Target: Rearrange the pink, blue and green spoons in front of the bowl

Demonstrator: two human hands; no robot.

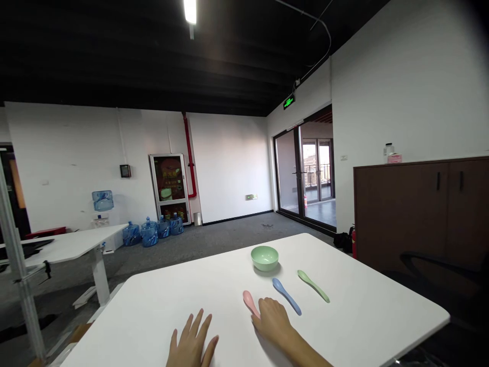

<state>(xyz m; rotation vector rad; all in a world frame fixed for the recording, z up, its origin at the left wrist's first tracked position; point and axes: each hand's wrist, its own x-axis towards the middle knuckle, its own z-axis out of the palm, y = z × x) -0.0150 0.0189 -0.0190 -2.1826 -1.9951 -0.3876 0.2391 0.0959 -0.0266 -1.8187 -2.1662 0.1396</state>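
My right hand (273, 321) is closed around the handle of a pink spoon (249, 299), whose bowl end points away from me; the rest of the handle is hidden under the fingers. Flat on the white table (160, 298), my left hand (192, 340) rests with its fingers spread and nothing in it. Just right of my right hand lies a blue spoon (287, 296). Farther right is a green spoon (314, 286), lying at a similar slant. Beyond the spoons stands a light green bowl (265, 258), upright, with nothing visible inside.
At the left is another white table (82, 242) with a metal post (17, 255) near it. Several blue water bottles (148, 233) stand on the floor by the far wall. A brown cabinet (405, 209) and a dark chair (424, 278) are on the right.
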